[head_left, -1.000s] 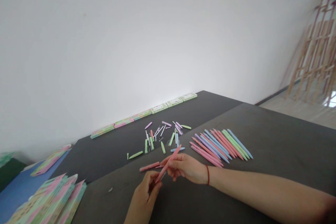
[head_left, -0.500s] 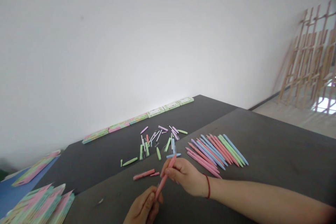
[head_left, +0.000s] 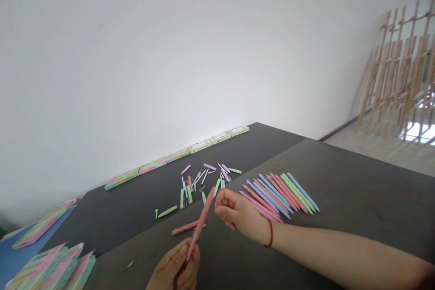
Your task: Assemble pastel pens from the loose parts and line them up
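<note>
My left hand (head_left: 175, 268) sits at the bottom edge, fingers pinched round the lower end of a pink pen (head_left: 201, 222) that points up and away. Just right of the pen's top is my right hand (head_left: 236, 213), fingers curled loosely, a red string at its wrist; whether it touches the pen I cannot tell. Another pink pen part (head_left: 185, 227) lies on the dark table (head_left: 340, 190) between the hands.
A row of several assembled pens (head_left: 280, 192) in pink, purple, blue and green lies right of my right hand. Loose pen parts (head_left: 200, 179) are scattered farther back. Flat boxes (head_left: 176, 154) line the wall. Stacked cards (head_left: 50, 269) lie at left. A wooden rack (head_left: 397, 68) leans at far right.
My right hand has slipped off the pink pen's top and moved slightly right. My left hand has tilted the pen more upright. The view has shifted a little.
</note>
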Motion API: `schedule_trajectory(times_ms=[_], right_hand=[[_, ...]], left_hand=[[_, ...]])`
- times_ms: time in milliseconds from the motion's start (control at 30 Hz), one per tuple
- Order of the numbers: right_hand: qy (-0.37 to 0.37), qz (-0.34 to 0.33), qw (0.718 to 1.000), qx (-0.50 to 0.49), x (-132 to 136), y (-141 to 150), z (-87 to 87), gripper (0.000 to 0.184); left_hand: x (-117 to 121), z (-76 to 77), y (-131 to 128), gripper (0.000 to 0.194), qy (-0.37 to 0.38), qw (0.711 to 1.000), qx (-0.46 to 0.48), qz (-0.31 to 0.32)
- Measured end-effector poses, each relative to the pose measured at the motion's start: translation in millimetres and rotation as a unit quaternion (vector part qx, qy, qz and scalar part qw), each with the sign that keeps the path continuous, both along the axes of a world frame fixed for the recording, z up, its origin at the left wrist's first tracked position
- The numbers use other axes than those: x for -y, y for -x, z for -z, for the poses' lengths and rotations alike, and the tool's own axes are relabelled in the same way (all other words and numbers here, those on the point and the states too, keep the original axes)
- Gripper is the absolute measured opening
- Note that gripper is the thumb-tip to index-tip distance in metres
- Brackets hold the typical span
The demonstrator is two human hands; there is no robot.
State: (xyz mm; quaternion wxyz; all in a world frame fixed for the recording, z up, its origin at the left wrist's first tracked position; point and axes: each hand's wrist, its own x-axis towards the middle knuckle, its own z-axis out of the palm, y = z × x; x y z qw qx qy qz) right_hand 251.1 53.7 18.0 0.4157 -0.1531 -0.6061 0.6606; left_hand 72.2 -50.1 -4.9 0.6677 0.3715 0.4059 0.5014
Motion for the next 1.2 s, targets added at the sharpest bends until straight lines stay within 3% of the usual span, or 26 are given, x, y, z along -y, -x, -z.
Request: schedule_trajectory(times_ms=[233, 333, 533, 633, 733, 833, 933, 1067, 1133, 1200], right_hand=[[0.043, 0.019, 0.999, 0.013, 0, 1, -3.3, 0.033], [0.056, 0.016, 0.998, 0.019, -3, 1, 1.1, 0.033], [0.168, -0.048, 0.983, -0.060, 0, 8, 12.5, 0.032], [0.221, -0.085, 0.969, -0.077, 7, 10, 14.4, 0.034], [0.218, -0.075, 0.971, -0.056, 9, 13, 17.6, 0.034], [0.148, -0.044, 0.988, 0.016, 8, 13, 22.9, 0.031], [-0.006, -0.004, 0.992, 0.126, 9, 9, 25.5, 0.022], [-0.253, 0.094, 0.936, 0.228, 12, 0, 20.4, 0.010], [-0.309, 0.123, 0.906, 0.263, 14, -4, 16.5, 0.011], [-0.299, 0.084, 0.906, 0.287, 14, -5, 13.9, 0.014]], left_hand=[[-3, 11.3, -2, 0.035, -0.009, 0.995, -0.092, -0.022], [-3, 5.8, -6, 0.031, -0.022, 0.994, -0.098, -0.044], [-4, -19.8, 2, 0.020, -0.101, 0.968, -0.080, -0.214], [-7, -24.4, 7, 0.018, -0.112, 0.955, -0.050, -0.269], [-8, -26.6, 8, 0.022, -0.113, 0.942, -0.051, -0.312], [-6, -31.6, 6, 0.029, -0.095, 0.929, -0.056, -0.353], [-3, -38.2, 3, 0.029, -0.094, 0.928, -0.061, -0.355], [0, -41.8, 0, 0.027, -0.110, 0.925, -0.101, -0.348], [0, -40.3, 0, 0.026, -0.110, 0.925, -0.113, -0.346], [-2, -37.6, 2, 0.025, -0.108, 0.925, -0.119, -0.345]])
